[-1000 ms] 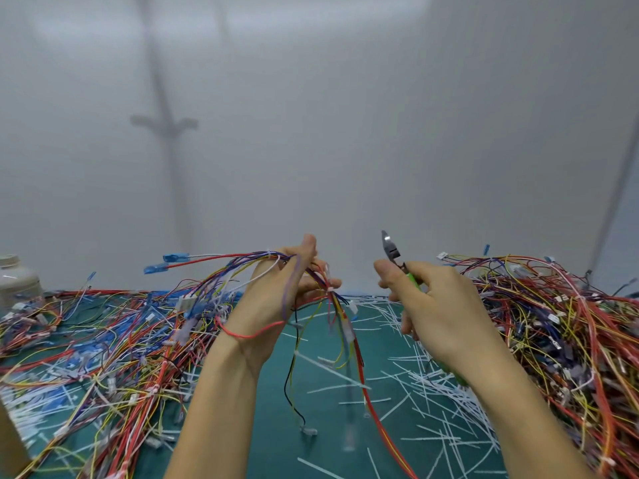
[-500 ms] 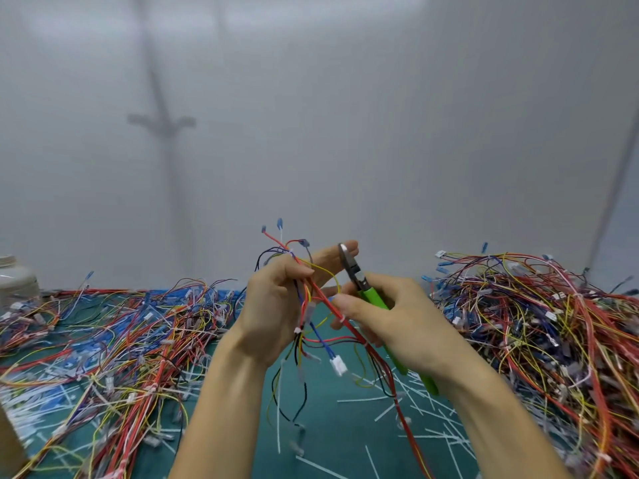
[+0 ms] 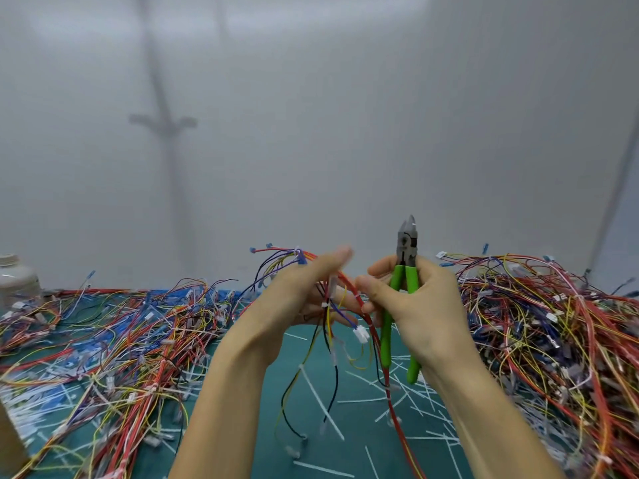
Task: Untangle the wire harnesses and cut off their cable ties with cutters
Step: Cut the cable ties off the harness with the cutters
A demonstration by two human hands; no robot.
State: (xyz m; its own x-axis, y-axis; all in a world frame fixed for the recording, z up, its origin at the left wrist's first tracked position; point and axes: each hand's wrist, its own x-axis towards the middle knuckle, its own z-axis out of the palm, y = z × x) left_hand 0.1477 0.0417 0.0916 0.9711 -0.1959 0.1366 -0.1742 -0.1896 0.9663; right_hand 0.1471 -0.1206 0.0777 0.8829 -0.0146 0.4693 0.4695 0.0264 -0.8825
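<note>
My left hand (image 3: 297, 299) holds a wire harness (image 3: 330, 305) of red, yellow, blue and black wires above the green mat, its ends fanning up to the left and hanging down. A white connector (image 3: 361, 333) dangles from it. My right hand (image 3: 418, 305) grips green-handled cutters (image 3: 403, 299), jaws pointing straight up, and its thumb and forefinger also pinch a red wire of the harness. A small white cable tie (image 3: 325, 304) sits on the bundle between my hands.
Large piles of tangled harnesses lie left (image 3: 114, 337) and right (image 3: 553, 326) on the green mat (image 3: 345, 444). Cut white cable ties (image 3: 408, 399) litter the mat in the middle. A white jar (image 3: 15, 278) stands at the far left edge.
The harness came free of the left pile and my hands came together. The cutters swung from tilted left to upright, and my right fingers now pinch a red wire.
</note>
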